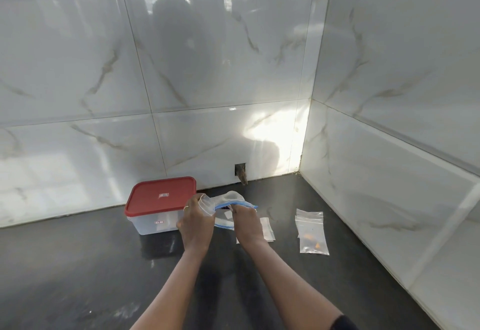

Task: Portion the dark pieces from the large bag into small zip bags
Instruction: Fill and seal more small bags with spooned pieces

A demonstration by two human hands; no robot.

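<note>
The large clear bag (pixel 228 199) with a blue zip edge is held up over the dark counter (pixel 78 264), its mouth facing me. My left hand (pixel 196 221) grips the bag's left side, a ring on one finger. My right hand (pixel 246 221) is at the bag's mouth, fingertips inside near a few dark pieces (pixel 224 207). Small clear zip bags (pixel 310 231) lie to the right on the counter, the front one holding small orange-brown bits. Another small bag (pixel 267 228) lies flat just past my right wrist.
A clear plastic box with a red lid (pixel 161 195) stands against the wall, touching distance left of my left hand. Marble-tiled walls (pixel 233 69) close the counter at the back and right. A small dark hole (pixel 240 171) sits low in the back wall.
</note>
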